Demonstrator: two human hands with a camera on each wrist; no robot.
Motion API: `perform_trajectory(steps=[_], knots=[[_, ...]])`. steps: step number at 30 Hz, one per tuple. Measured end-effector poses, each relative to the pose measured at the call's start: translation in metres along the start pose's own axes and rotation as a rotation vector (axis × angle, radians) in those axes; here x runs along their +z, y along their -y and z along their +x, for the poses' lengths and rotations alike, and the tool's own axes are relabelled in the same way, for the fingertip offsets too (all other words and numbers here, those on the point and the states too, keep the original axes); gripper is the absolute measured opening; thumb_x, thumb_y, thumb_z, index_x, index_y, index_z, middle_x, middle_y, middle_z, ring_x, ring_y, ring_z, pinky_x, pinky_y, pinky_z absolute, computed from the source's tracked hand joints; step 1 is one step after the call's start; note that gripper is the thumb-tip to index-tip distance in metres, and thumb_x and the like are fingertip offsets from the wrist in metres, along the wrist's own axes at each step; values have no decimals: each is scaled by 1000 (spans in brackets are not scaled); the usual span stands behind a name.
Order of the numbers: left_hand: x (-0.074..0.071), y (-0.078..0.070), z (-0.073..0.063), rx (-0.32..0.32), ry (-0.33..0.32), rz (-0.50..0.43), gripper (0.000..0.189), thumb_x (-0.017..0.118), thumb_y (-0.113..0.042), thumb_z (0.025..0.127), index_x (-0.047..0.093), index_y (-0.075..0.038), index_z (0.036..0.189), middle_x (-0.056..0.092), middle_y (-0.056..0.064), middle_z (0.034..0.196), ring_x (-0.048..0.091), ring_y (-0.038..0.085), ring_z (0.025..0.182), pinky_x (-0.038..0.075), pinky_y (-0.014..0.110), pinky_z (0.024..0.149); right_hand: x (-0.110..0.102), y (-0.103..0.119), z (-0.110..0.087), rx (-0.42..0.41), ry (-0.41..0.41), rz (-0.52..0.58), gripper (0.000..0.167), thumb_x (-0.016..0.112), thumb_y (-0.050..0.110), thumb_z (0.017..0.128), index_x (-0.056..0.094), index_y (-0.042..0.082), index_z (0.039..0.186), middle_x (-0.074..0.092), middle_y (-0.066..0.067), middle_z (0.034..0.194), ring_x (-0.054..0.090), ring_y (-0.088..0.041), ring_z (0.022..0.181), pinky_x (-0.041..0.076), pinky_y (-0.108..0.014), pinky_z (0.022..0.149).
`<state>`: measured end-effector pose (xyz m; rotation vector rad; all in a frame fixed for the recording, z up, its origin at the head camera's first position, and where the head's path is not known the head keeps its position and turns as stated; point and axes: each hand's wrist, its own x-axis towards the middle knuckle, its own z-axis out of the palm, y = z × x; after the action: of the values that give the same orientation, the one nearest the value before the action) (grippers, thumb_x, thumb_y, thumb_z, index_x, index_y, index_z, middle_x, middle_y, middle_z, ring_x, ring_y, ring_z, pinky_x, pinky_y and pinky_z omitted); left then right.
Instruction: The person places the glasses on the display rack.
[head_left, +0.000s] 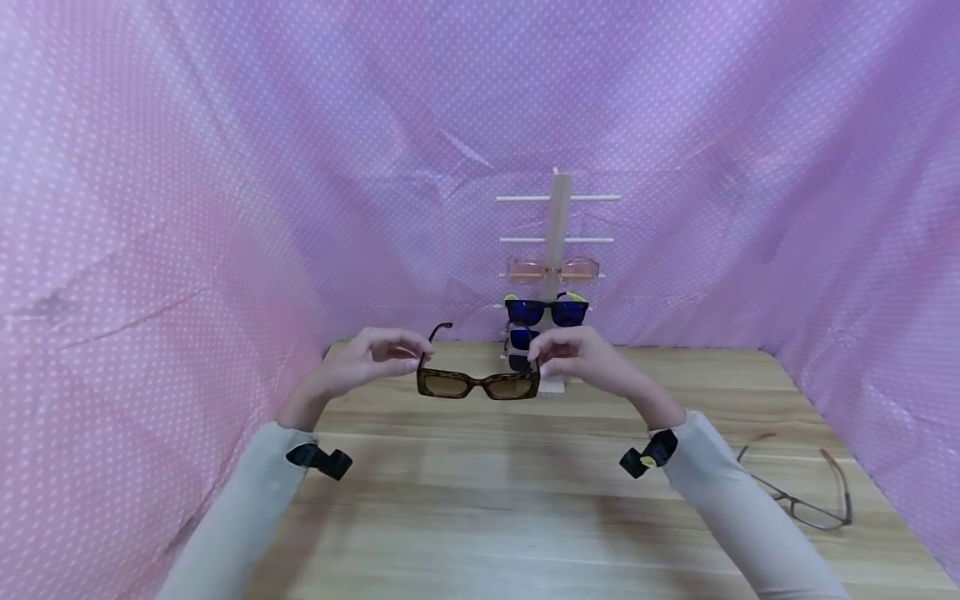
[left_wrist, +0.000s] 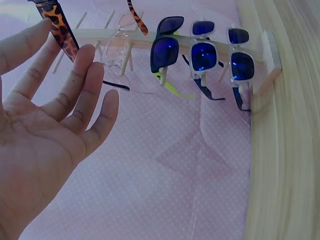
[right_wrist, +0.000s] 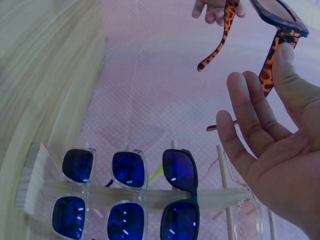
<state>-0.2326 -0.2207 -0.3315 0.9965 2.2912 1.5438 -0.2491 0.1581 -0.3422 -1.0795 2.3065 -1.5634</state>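
A pair of tortoiseshell sunglasses with brown rectangular lenses is held up in front of a wooden display stand, lenses facing me. My left hand pinches one temple arm between thumb and fingers. At the other side my right hand pinches the second temple arm, close to the hinge. In the right wrist view the right thumb presses the spotted arm against the fingers. On the stand sit pink clear-framed glasses, dark sunglasses with blue lenses and clear-framed blue-lens pairs lower down.
Thin-framed eyeglasses lie on the right of the wooden table, temple arms unfolded, partly behind the right sleeve. Two upper rods of the stand carry no glasses. Pink dotted cloth hangs around the back and sides.
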Motion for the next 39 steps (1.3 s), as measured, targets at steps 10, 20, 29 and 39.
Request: perform_trajectory(steps=[10, 20, 29, 39], knots=[[4, -5, 15, 22, -20, 14, 31, 63, -8, 100, 63, 3, 129, 69, 0, 125, 63, 21, 119, 53, 28, 100, -15, 7, -4, 12, -10, 26, 18, 71, -2, 91, 68, -8, 108, 73, -11, 102, 69, -9, 88, 58, -24, 73], [11, -11, 37, 108, -47, -34, 30, 62, -4, 99, 61, 8, 127, 69, -5, 121, 64, 12, 116, 52, 26, 101, -40, 17, -11, -8, -55, 16, 21, 71, 1, 92, 68, -7, 112, 72, 1, 105, 67, -8, 91, 58, -23, 75], [17, -15, 55, 146, -72, -29, 29, 62, -6, 100, 62, 7, 126, 67, -3, 122, 63, 10, 115, 50, 29, 106, -58, 26, -15, 3, -88, 27, 24, 71, 1, 93, 67, -7, 115, 74, 6, 105, 69, -6, 92, 60, -23, 80], [22, -19, 75, 172, -88, -53, 29, 61, -4, 101, 60, 8, 127, 66, 0, 125, 61, 14, 119, 51, 28, 102, -75, 25, -18, -53, -109, -2, 26, 70, 5, 94, 67, -8, 117, 74, 2, 108, 70, -11, 95, 59, -24, 80]])
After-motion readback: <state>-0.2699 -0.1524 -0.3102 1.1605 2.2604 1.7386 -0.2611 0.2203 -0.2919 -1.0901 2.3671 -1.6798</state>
